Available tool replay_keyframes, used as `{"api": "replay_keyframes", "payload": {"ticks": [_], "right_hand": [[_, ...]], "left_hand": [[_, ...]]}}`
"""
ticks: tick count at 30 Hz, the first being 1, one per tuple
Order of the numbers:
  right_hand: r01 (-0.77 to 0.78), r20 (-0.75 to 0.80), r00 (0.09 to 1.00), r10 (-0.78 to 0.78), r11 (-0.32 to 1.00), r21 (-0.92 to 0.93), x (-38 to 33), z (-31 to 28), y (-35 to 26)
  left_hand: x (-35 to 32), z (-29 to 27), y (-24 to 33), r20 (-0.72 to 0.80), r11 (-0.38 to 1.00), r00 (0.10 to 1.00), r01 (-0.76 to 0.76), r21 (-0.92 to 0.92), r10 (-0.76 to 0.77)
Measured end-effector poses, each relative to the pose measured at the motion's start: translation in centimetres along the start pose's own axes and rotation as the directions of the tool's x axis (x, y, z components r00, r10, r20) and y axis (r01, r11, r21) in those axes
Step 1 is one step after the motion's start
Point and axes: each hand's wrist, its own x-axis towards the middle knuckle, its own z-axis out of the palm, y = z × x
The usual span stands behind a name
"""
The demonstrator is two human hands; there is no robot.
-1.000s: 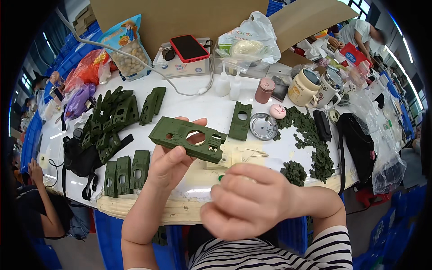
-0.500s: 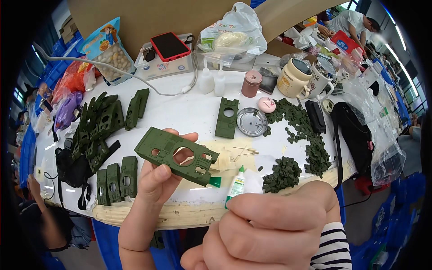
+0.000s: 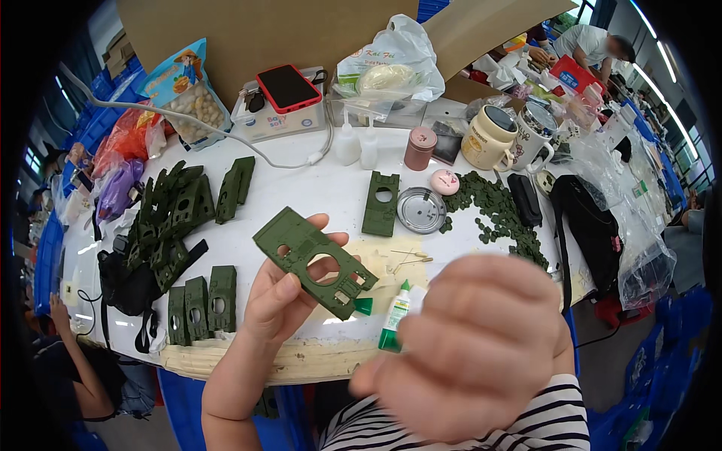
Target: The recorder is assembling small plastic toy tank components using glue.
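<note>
Green plate (image 3: pixel 314 261) gripped by left hand (image 3: pixel 282 301); right hand (image 3: pixel 474 346) blurred, grip unclear.

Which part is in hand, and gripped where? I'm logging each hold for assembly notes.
The left hand holds a green plastic hull plate by its near long edge. The right hand is blurred; any hold cannot be told.

blue snack bag (image 3: pixel 183 90), red-cased phone (image 3: pixel 289 87)
</note>
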Motion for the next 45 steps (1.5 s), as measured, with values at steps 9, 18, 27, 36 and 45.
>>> {"api": "replay_keyframes", "payload": {"ticks": [9,18,27,36,45], "right_hand": [[-0.687,0.292,0.539,0.79,0.613,-0.389,-12.2,-5.0,12.9],[-0.7,0.435,0.401,0.806,0.576,-0.422,-15.5,-1.9,15.7],[-0.749,0.482,0.261,0.837,0.49,-0.446,-15.9,0.0,17.7],[-0.793,0.512,0.274,0.814,0.492,-0.359,-16.7,0.2,18.2],[-0.833,0.354,0.496,0.793,0.55,-0.066,-10.6,-1.0,15.1]], "left_hand": [[-1.0,2.0,-0.8,0.148,0.996,0.985,0.09,0.012,-0.091],[-0.7,1.8,-1.3,0.142,0.984,0.974,0.172,0.048,-0.177],[-0.5,1.8,-1.6,0.172,0.978,0.964,0.195,0.068,-0.204],[-0.2,1.3,-1.8,0.259,0.976,0.941,0.212,0.044,-0.217],[1.6,2.3,-0.4,0.213,0.953,0.929,0.296,0.068,-0.304]]}}
